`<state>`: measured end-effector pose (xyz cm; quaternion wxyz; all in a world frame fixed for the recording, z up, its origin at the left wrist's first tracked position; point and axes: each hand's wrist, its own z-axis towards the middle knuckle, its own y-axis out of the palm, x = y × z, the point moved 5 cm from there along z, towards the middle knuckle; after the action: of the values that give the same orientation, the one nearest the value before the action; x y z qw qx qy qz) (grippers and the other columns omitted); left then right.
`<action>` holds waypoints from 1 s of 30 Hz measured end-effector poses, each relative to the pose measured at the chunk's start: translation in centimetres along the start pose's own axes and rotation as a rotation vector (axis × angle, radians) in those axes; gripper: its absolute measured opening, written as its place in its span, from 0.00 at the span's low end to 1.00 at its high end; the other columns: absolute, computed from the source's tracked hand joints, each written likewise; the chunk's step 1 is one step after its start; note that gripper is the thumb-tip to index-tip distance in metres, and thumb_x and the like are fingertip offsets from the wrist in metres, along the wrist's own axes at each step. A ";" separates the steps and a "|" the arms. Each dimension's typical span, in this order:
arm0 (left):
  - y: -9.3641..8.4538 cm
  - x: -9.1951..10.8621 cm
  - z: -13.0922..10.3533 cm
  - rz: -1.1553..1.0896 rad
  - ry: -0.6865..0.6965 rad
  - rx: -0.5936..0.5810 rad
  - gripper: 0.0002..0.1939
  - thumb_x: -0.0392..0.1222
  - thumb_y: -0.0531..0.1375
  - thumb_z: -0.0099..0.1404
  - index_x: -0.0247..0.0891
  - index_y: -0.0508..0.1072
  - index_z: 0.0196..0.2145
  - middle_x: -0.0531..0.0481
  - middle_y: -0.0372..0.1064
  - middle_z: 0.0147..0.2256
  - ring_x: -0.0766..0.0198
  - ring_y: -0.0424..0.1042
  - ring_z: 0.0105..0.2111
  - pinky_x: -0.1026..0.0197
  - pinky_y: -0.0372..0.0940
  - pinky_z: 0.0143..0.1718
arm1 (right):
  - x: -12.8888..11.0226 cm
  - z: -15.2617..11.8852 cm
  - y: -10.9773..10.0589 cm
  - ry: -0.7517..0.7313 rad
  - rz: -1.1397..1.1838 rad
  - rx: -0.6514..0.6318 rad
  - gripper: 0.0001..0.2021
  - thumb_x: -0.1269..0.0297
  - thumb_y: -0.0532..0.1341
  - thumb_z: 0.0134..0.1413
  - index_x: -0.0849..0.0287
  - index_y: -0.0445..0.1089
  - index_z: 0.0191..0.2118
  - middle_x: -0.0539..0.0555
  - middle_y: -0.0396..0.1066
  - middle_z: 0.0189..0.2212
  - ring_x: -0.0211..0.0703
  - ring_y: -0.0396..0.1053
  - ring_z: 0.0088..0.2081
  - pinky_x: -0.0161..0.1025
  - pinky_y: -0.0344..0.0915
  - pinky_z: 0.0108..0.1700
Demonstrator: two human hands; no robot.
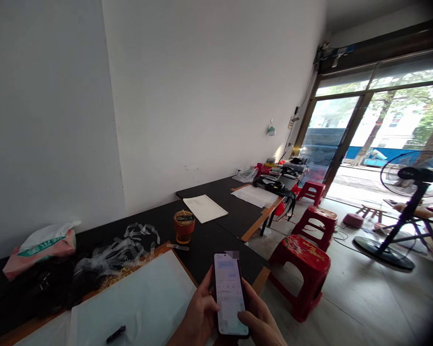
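Note:
Upright between my two hands is a smartphone (230, 298), its screen lit with what looks like a chat; the text is too small to read. Fingers of my left hand (202, 307) wrap its left edge, the thumb lying by the lower left of the screen. On the other side my right hand (259, 312) grips the right edge, its thumb over the lower right of the screen. Beyond the phone stands an amber cup (184, 226) with an orange band and a straw. Pale sheets (140, 293) cover the near table, with a small black object (116, 334) on them.
Clear plastic strips (126, 252) and a pink tissue pack (43, 250) lie on the black table to the left. A paper pad (205, 208) rests farther back. Red stools (303, 266) and a standing fan (400, 221) occupy the floor at right, before glass doors.

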<state>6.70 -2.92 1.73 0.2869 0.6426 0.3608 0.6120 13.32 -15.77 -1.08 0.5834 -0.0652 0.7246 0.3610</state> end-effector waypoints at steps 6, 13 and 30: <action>0.1 0.1 0.1 -0.004 0.016 -0.019 0.52 0.23 0.54 0.45 0.43 0.50 0.68 0.43 0.74 0.46 0.53 0.73 0.46 0.55 0.64 0.45 | -0.2 -0.2 0.3 -0.015 -0.025 -0.091 0.39 0.70 0.66 0.41 0.47 0.62 0.64 0.53 0.68 0.61 0.61 0.59 0.64 0.53 0.61 0.59; 0.1 0.2 0.1 0.012 0.035 -0.050 0.54 0.22 0.55 0.44 0.42 0.48 0.68 0.42 0.73 0.49 0.51 0.70 0.51 0.54 0.64 0.47 | -0.2 -0.1 0.5 -0.028 -0.025 -0.104 0.42 0.72 0.64 0.39 0.49 0.60 0.65 0.55 0.69 0.61 0.61 0.61 0.63 0.53 0.62 0.58; 0.9 0.6 -0.2 0.089 0.073 -0.083 0.60 0.20 0.55 0.37 0.41 0.45 0.68 0.41 0.76 0.47 0.45 0.70 0.53 0.54 0.66 0.38 | -0.7 -0.1 0.8 0.014 -0.031 -0.059 0.44 0.73 0.63 0.37 0.52 0.58 0.66 0.56 0.70 0.59 0.62 0.64 0.61 0.53 0.65 0.56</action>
<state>6.55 -2.99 2.84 0.2725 0.6228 0.3165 0.6616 13.03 -15.47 -0.13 0.5818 -0.0959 0.7166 0.3725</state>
